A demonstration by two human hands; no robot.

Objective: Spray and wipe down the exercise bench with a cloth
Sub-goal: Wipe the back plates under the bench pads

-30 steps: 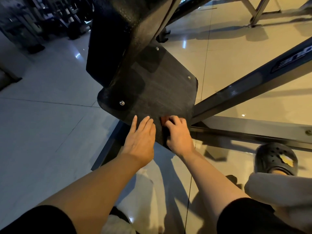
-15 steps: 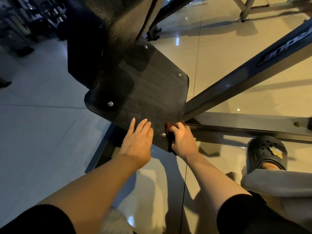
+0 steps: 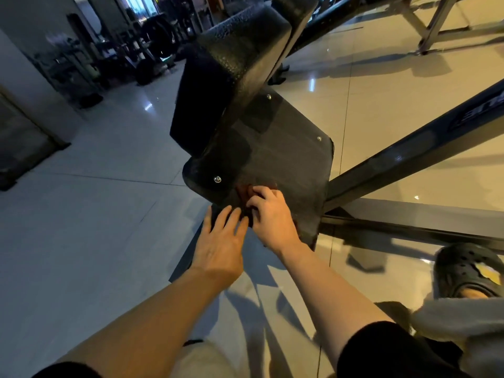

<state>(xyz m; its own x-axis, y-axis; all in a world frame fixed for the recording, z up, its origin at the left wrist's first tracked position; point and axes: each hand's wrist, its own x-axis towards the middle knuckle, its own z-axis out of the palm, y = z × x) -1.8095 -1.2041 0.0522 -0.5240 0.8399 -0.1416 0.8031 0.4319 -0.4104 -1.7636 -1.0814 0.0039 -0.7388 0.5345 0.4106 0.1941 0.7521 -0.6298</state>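
Observation:
A dark flat plate (image 3: pixel 286 162) with bolts at its corners sits low on the exercise bench, below a black padded block (image 3: pixel 231 77). My right hand (image 3: pixel 272 219) presses a small reddish-brown cloth (image 3: pixel 244 193) onto the plate's near left part, its fingers curled over the cloth. Just left of it, my left hand (image 3: pixel 221 241) rests on the plate's near edge with straight, spread fingers. No spray bottle shows.
A dark steel frame beam (image 3: pixel 409 159) slants up to the right from the plate, and a floor rail (image 3: pixel 409 227) runs right. My foot in a dark clog (image 3: pixel 469 268) stands at the right. Gym racks and weights (image 3: pixel 122 58) fill the far left.
My right hand has slid the cloth from the plate's near right corner leftward and up the plate. The left hand stays at the near edge. The camera has tilted up.

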